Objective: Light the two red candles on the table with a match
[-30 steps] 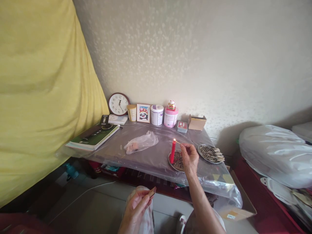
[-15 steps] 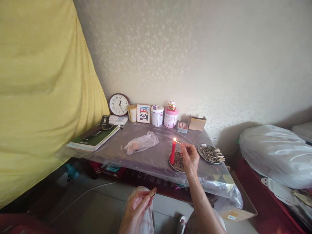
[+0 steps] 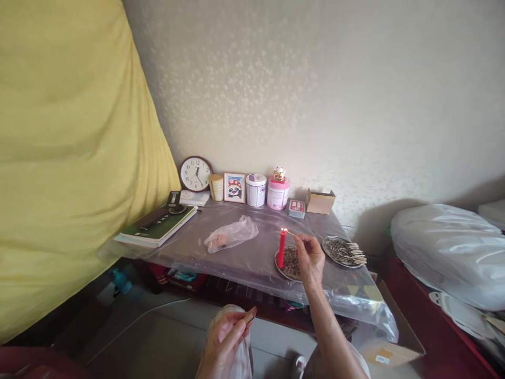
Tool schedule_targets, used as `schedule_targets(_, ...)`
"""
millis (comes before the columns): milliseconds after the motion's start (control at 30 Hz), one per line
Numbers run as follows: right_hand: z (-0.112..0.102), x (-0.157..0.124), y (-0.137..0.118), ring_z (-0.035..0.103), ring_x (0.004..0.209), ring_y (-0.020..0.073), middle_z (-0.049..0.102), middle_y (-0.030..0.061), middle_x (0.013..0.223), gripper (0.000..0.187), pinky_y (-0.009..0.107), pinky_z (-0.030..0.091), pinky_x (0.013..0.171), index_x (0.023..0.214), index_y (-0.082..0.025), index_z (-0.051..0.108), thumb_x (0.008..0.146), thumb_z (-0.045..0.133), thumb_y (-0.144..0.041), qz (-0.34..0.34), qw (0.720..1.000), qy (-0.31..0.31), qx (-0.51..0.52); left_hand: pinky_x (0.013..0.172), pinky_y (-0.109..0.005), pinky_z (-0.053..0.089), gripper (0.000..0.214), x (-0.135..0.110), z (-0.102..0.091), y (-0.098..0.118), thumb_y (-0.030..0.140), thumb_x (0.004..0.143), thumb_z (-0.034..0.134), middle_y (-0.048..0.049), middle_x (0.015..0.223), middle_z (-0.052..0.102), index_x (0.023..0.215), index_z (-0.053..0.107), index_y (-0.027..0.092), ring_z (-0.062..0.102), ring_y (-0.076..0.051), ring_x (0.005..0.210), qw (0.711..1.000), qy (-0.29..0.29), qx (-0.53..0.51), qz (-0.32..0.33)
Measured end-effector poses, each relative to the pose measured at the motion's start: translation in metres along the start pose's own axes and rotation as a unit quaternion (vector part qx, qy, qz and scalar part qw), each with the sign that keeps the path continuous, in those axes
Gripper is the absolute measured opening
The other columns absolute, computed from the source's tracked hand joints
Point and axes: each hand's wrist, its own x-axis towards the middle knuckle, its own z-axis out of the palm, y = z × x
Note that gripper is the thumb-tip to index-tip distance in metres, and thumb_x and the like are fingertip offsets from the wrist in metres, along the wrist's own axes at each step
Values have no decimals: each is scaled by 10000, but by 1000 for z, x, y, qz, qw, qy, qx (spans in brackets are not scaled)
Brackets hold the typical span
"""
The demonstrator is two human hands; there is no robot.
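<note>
My right hand [image 3: 311, 259] pinches a thin burning match [image 3: 292, 233], its tip beside the top of a red candle [image 3: 281, 249]. Two small points of flame show close together there, one at the wick and one at the match tip. The candle stands upright at the left side of a round plate [image 3: 289, 279] covered with dark bits; my hand hides part of that plate. Lower down, in front of the table, my left hand [image 3: 225, 337] is closed on a small matchbox [image 3: 250, 316], whose end pokes out past the fingertips.
Right of the candle lies a second plate [image 3: 330, 256] with burnt bits and pale matchsticks. A crumpled plastic bag [image 3: 236, 235] rests mid-table. Behind stand a clock [image 3: 196, 174], a framed picture [image 3: 234, 188], tubs [image 3: 256, 190] and an open cardboard box [image 3: 320, 202]. A book [image 3: 158, 226] lies left.
The single flame at the candle top now shows as two points, with the match tip slightly right of the wick. The whole view has shifted a little; both hands keep their grips.
</note>
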Motion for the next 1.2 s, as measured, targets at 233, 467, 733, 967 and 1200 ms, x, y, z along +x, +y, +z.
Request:
schedule_targets(233,-9,-8,-16,488,490,120,599,-50,579,497,250,401,469,799,-199,693,673,828,-660,20,999,5,28,874,-377,543,485,-1,2,3,606,607,929,-118,983,826,864,829,207,720,-264,920,1000,-3,-8,4)
schedule_targets(467,-40,-11,-16,492,487,122,582,-56,559,494,244,403,453,819,-199,688,692,814,-660,12,999,24,30,884,-339,556,446,-3,-2,2,561,616,944,-105,975,835,860,842,202,742,-256,958,999,-38,0,-19)
schedule_targets(733,-76,-8,-4,565,578,146,712,13,720,441,285,477,569,829,-192,707,700,790,-606,16,998,67,-6,898,-354,584,436,-9,10,1,539,600,955,-120,1032,858,861,843,208,772,-277,993,999,-38,-7,-22)
schedule_targets(967,-89,-9,1,544,555,156,669,-3,661,402,299,455,567,809,-194,704,686,763,-572,33,996,83,-32,898,-376,595,487,-15,18,1,579,556,956,-136,1057,858,843,842,203,777,-305,999,1000,-6,4,-12)
schedule_targets(1200,-91,-6,12,539,570,165,670,5,675,428,313,458,594,822,-190,711,694,738,-597,41,994,86,-52,935,-357,592,432,-9,7,2,528,608,954,-133,1079,855,867,847,198,770,-305,1051,998,-52,20,-40)
